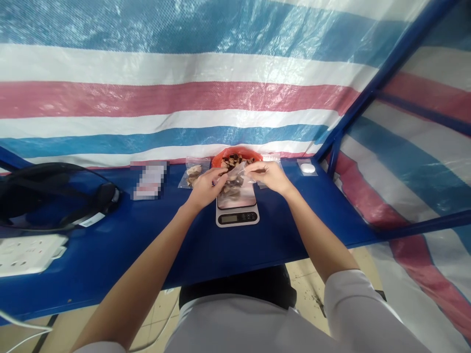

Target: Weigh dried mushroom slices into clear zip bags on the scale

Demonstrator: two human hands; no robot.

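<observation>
Between my two hands is a clear plastic bag [232, 184] with brownish pieces inside, over the plate of a digital kitchen scale [237, 217]. My left hand [206, 187] pinches the bag's left side, fingers closed. On the other side my right hand [270, 175] grips the upper right edge of the bag between thumb and fingers. Just behind the hands stands a red bag [218, 161] filled with brown, dried-looking pieces. A second clear bag [194, 172], holding similar pieces, lies left of my left hand. Whether the held bag touches the scale I cannot tell.
A small clear packet with a white rounded item [307, 168] lies at the right. Leftward are a blurred-out packet [150, 180], a black headset-like item [106, 196] and a white power strip [31, 254]. Striped sheeting [176, 98] walls the blue table [154, 230]; a blue frame post [368, 93] slants at right.
</observation>
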